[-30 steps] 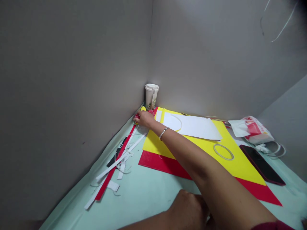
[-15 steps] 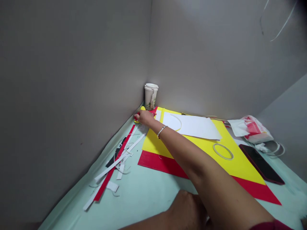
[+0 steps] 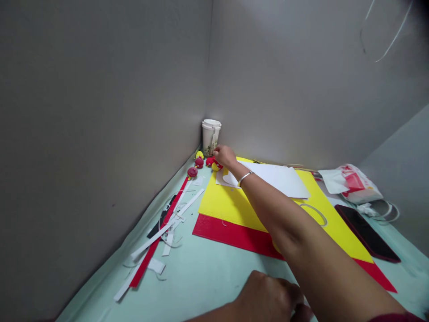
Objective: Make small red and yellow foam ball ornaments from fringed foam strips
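My right hand (image 3: 225, 156) reaches to the far corner, fingers curled together beside the white lidded cup (image 3: 210, 136). Just below the fingertips lies a small red and yellow craft piece (image 3: 213, 163); whether the hand grips anything is hidden. To its left sit a round yellow piece (image 3: 199, 154) and two dark red round pieces, the nearer red one (image 3: 192, 172) by the end of a red strip (image 3: 157, 243). At the bottom edge my left hand (image 3: 266, 295) is closed, and its fingertips are mostly out of sight.
White and red strips and thin scraps lie along the left wall. Under my right arm are a yellow sheet (image 3: 221, 199), a red sheet (image 3: 231, 235) and white paper (image 3: 278, 181). On the right are a phone (image 3: 367, 232) and a red and white bag (image 3: 360, 181).
My right hand has moved right, away from the small round pieces, which now show. Part of the white paper near the wrist looks shifted. My left hand has slid slightly right.
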`<state>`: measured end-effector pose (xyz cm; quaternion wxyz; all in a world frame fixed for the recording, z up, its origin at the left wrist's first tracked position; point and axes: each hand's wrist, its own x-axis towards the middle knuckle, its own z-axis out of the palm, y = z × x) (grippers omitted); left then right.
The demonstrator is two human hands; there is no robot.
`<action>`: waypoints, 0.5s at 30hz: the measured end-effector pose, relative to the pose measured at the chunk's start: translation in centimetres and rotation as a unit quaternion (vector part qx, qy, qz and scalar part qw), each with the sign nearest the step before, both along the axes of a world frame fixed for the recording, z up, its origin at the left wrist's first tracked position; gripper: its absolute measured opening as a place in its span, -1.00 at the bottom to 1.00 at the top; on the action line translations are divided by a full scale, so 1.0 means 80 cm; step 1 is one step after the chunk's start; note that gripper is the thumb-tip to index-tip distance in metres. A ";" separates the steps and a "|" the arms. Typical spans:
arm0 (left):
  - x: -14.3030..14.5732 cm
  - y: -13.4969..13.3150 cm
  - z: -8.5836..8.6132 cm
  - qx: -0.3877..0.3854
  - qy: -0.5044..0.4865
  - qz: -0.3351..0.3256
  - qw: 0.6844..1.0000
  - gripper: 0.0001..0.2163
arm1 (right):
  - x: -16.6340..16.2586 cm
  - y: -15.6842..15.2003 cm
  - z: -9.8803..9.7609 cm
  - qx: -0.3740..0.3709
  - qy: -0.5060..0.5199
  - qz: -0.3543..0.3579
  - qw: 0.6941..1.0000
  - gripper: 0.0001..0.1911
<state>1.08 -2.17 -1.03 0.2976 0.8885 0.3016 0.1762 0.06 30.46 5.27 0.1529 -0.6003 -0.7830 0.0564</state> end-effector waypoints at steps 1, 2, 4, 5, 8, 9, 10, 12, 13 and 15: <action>0.000 0.000 0.001 -0.003 0.008 0.000 1.000 -0.80 | 0.001 0.001 0.001 -0.005 -0.003 0.001 1.000 -0.70; -0.001 0.001 0.002 -0.008 0.016 -0.001 1.000 -0.78 | 0.002 0.002 0.001 -0.010 -0.007 0.004 1.000 -0.69; -0.001 0.002 0.005 -0.021 0.026 -0.006 0.999 -0.76 | 0.002 0.002 0.003 -0.026 -0.018 0.008 0.999 -0.69; -0.002 0.003 0.007 -0.029 0.029 -0.007 0.999 -0.75 | 0.002 0.001 0.004 -0.035 -0.026 0.009 0.999 -0.69; -0.002 0.004 0.012 -0.044 0.033 -0.009 0.998 -0.73 | 0.003 -0.004 0.006 -0.065 -0.051 0.014 0.996 -0.70; -0.003 0.004 0.013 -0.046 0.033 -0.011 0.998 -0.73 | 0.003 -0.006 0.006 -0.074 -0.059 0.019 0.995 -0.70; -0.003 0.004 0.013 -0.048 0.032 -0.012 0.998 -0.73 | 0.002 -0.008 0.006 -0.081 -0.067 0.025 0.994 -0.71; -0.004 0.004 0.013 -0.049 0.027 -0.012 0.998 -0.75 | -0.003 -0.013 0.007 -0.088 -0.078 0.039 0.992 -0.71; -0.004 0.004 0.013 -0.046 0.022 -0.012 0.999 -0.75 | -0.007 -0.016 0.008 -0.088 -0.082 0.045 0.992 -0.71; -0.004 0.003 0.012 -0.039 0.018 -0.009 0.999 -0.74 | -0.016 -0.021 0.010 -0.082 -0.087 0.053 0.991 -0.71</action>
